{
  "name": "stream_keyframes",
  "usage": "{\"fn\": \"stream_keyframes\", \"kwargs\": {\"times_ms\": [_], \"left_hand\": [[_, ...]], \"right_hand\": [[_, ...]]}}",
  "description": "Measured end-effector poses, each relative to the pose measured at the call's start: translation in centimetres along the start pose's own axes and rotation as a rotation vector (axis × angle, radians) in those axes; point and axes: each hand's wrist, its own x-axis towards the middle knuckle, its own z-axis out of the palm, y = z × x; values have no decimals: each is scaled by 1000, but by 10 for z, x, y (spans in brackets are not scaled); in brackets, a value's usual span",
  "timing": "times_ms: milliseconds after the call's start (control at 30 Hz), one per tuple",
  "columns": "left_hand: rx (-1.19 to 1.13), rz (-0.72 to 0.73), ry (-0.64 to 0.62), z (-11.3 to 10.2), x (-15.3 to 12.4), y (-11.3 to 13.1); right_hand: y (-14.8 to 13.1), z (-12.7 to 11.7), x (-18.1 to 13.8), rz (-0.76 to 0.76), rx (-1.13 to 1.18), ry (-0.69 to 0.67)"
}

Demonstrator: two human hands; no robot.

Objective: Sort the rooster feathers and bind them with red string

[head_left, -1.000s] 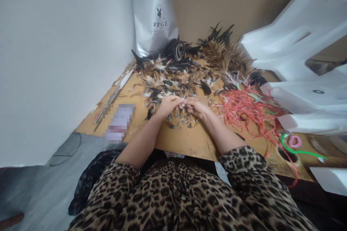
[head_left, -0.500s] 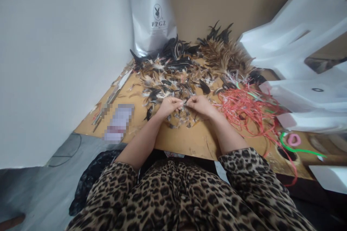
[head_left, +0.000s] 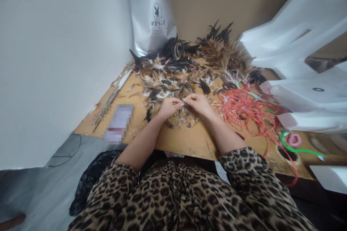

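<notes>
Over the loose feathers (head_left: 166, 92) on the table, my left hand (head_left: 170, 107) is closed in a pinch. My right hand (head_left: 199, 104) also pinches with thumb and forefinger, its fingertips meeting those of the left. Whatever lies between the fingertips is too small to make out. Brown, black and white feathers spread beyond both hands, with small fluffy bits (head_left: 180, 119) on the table just below them. Black feathers (head_left: 176, 48) lie farther back, and a bundle of brown feathers (head_left: 226, 56) stands at the back right.
Right of my hands lies a tangle of red strips (head_left: 244, 110). A silver bag (head_left: 153, 36) stands at the back against the wall. On the left are a blurred-out flat item (head_left: 119, 122) and thin sticks (head_left: 112, 95). White machine-like parts (head_left: 295, 94), a green strip (head_left: 303, 151) and a pink ring (head_left: 294, 139) are at the right.
My right hand has shifted slightly up and left, and its fingers have re-pinched against the left fingertips. The small dark bit seen between the fingers is now less visible.
</notes>
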Motion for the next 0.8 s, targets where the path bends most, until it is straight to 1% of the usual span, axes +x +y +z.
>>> {"fn": "stream_keyframes", "kwargs": {"times_ms": [100,167,233,300,367,500,567,700,800], "left_hand": [[-17,-43,13,-3,-2,8],[-20,-60,11,-4,-3,9],[-18,-62,1,-5,-2,8],[-20,-50,-11,-6,-1,5],[-29,-33,-22,-5,0,3],[-50,-36,-22,-5,1,3],[-59,-48,-31,-5,1,3],[-108,-63,-46,-8,4,-1],[-148,-84,-40,-9,6,-5]], "right_hand": [[-6,-10,1,-13,50,50],[-9,-17,1,-22,28,26],[-10,-20,0,-16,12,-33],[-8,-19,-2,2,6,-88],[-4,-15,-2,5,3,-113],[5,-9,0,-44,-60,-56],[6,-8,1,-58,-86,-59],[1,-12,-2,-62,-82,-153],[-5,-14,-5,-97,-80,-224]]}}
